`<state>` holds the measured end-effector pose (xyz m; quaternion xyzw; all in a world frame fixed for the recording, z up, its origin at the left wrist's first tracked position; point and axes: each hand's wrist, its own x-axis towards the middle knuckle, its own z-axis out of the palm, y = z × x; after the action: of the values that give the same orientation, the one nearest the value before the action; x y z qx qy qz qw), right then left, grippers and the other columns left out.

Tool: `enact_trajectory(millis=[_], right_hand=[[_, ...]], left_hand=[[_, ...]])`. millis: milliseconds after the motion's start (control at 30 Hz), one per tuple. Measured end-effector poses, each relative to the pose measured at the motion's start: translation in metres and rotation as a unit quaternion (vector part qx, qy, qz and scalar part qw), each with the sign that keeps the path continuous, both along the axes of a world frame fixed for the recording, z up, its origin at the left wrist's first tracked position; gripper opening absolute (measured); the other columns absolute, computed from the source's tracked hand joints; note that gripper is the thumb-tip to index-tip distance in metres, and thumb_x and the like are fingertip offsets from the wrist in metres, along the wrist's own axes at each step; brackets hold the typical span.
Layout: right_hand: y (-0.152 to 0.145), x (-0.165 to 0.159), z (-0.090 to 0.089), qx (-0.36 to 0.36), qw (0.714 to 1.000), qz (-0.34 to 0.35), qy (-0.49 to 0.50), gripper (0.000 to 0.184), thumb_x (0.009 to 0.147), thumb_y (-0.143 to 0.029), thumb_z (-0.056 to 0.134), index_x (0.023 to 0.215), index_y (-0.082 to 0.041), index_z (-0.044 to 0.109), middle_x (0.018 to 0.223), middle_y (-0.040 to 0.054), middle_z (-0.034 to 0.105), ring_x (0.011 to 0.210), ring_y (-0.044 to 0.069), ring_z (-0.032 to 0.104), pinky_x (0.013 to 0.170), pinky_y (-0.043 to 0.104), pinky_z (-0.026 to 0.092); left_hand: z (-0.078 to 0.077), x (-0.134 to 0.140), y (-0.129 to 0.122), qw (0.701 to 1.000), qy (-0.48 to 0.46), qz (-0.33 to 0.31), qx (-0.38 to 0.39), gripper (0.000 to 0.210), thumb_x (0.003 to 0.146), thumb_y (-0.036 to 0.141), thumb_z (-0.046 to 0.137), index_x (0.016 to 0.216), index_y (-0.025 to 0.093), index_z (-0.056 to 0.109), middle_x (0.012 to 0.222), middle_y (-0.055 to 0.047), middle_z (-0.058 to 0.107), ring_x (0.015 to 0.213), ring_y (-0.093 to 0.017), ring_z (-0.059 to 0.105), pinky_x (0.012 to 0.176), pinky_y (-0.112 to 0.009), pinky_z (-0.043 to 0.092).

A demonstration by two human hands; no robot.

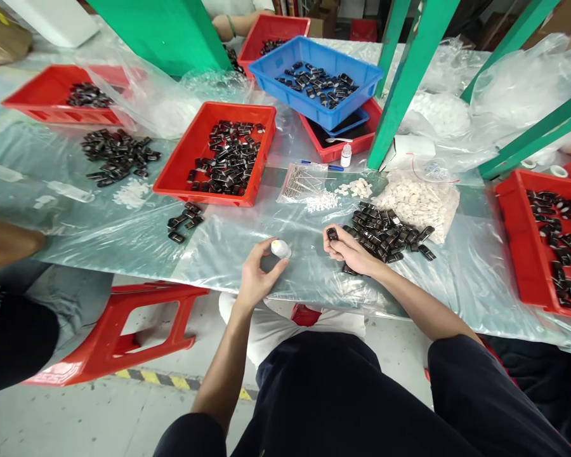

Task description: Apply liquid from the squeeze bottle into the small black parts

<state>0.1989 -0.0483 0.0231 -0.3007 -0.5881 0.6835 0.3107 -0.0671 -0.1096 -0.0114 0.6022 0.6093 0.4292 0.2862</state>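
My left hand [258,271] is closed round a small white bottle [280,249] with a yellow spot on it, just above the table's plastic cover. In my right hand [346,249], between curled fingers and thumb, is a small glossy black plastic part [332,234]. Right beside that hand lies a loose heap of similar black parts [385,231]. Behind the heap rests a clear bag of small off-white pieces [421,203]. Tiny white pieces [322,202] are scattered beyond my hands, near a bag of thin metal pins [304,183].
A red tray [204,196] of black parts stands ahead to the left, a blue tray [290,101] behind it. Another red tray [518,254] is at far right. Green posts [394,95] rise from the table. A person's arm [9,244] is at left, beside a red stool [124,317].
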Motion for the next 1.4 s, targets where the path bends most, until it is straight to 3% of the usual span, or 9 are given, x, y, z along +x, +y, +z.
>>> enact_trajectory(millis=[200,367,467,567,700,900,1067,1200,1400], right_hand=[[0.001,-0.002,-0.006,-0.002,0.999,0.006,0.048,0.023,0.108,-0.046,0.048,0.115,-0.023,0.047,0.085,-0.0032,0.054,0.057,0.009,0.047,0.05,0.024,0.027],[0.002,-0.002,-0.011,0.007,0.998,0.012,0.056,0.032,0.108,-0.053,0.052,0.118,-0.023,0.049,0.096,0.0025,0.064,0.062,0.009,0.059,0.047,0.023,0.029],[0.001,-0.002,-0.012,0.008,0.998,0.016,0.061,0.034,0.108,-0.054,0.053,0.12,-0.022,0.05,0.098,0.0041,0.066,0.063,0.01,0.06,0.046,0.022,0.029],[0.001,-0.003,-0.011,0.011,0.998,0.02,0.063,0.035,0.108,-0.053,0.053,0.121,-0.021,0.051,0.099,0.0049,0.068,0.063,0.01,0.061,0.046,0.022,0.029],[0.001,-0.002,-0.01,0.017,0.998,0.018,0.055,0.036,0.108,-0.051,0.053,0.125,-0.02,0.054,0.1,0.0062,0.071,0.064,0.01,0.061,0.046,0.022,0.031],[0.0,-0.003,-0.01,0.042,0.998,0.014,0.033,0.039,0.107,-0.047,0.057,0.126,-0.015,0.066,0.104,0.0083,0.072,0.067,0.01,0.06,0.051,0.022,0.04],[0.0,-0.002,-0.008,0.081,0.997,-0.006,0.009,0.038,0.106,-0.044,0.058,0.127,-0.015,0.071,0.108,0.0101,0.076,0.068,0.011,0.06,0.068,0.029,0.055],[0.001,-0.002,-0.007,0.098,0.995,-0.003,-0.001,0.036,0.105,-0.04,0.058,0.131,-0.017,0.071,0.108,0.0095,0.078,0.068,0.012,0.061,0.073,0.031,0.057],[0.001,-0.002,-0.008,0.108,0.994,0.003,-0.017,0.035,0.106,-0.036,0.055,0.132,-0.016,0.068,0.111,0.0103,0.077,0.069,0.012,0.062,0.074,0.031,0.058]], left_hand=[[-0.001,0.007,0.004,0.999,-0.028,0.018,-0.04,0.047,0.086,0.053,0.077,0.116,0.017,0.074,0.117,-0.012,0.078,0.111,-0.03,0.073,0.104,-0.044,0.054],[-0.004,0.006,0.003,0.993,-0.114,-0.026,-0.014,0.055,0.095,0.056,0.069,0.135,0.018,0.069,0.135,-0.015,0.073,0.119,-0.031,0.072,0.106,-0.043,0.054],[0.001,0.01,0.002,0.99,-0.139,-0.022,0.021,0.06,0.096,0.058,0.066,0.141,0.02,0.064,0.131,-0.014,0.073,0.113,-0.029,0.073,0.102,-0.041,0.056],[0.008,0.017,0.004,0.981,-0.183,-0.021,0.059,0.061,0.095,0.056,0.069,0.144,0.023,0.057,0.107,-0.009,0.075,0.092,-0.022,0.074,0.084,-0.034,0.059],[0.016,0.025,0.009,0.964,-0.241,-0.009,0.111,0.049,0.091,0.052,0.077,0.126,0.025,0.056,0.086,-0.001,0.07,0.07,-0.014,0.067,0.064,-0.025,0.053],[0.022,0.023,0.013,0.965,-0.24,0.04,0.098,0.045,0.086,0.053,0.08,0.116,0.021,0.068,0.089,-0.002,0.071,0.058,-0.011,0.062,0.055,-0.026,0.052],[0.023,0.019,0.009,0.954,-0.29,0.056,0.059,0.045,0.084,0.059,0.078,0.108,0.021,0.075,0.09,-0.004,0.072,0.056,-0.01,0.057,0.049,-0.025,0.046],[0.022,0.015,0.006,0.961,-0.271,0.035,0.047,0.045,0.082,0.062,0.078,0.096,0.019,0.078,0.074,-0.002,0.068,0.051,-0.01,0.052,0.048,-0.025,0.042],[0.018,0.009,0.003,0.976,-0.211,0.026,0.038,0.047,0.083,0.064,0.075,0.096,0.018,0.079,0.078,-0.004,0.072,0.056,-0.012,0.055,0.049,-0.025,0.042]])
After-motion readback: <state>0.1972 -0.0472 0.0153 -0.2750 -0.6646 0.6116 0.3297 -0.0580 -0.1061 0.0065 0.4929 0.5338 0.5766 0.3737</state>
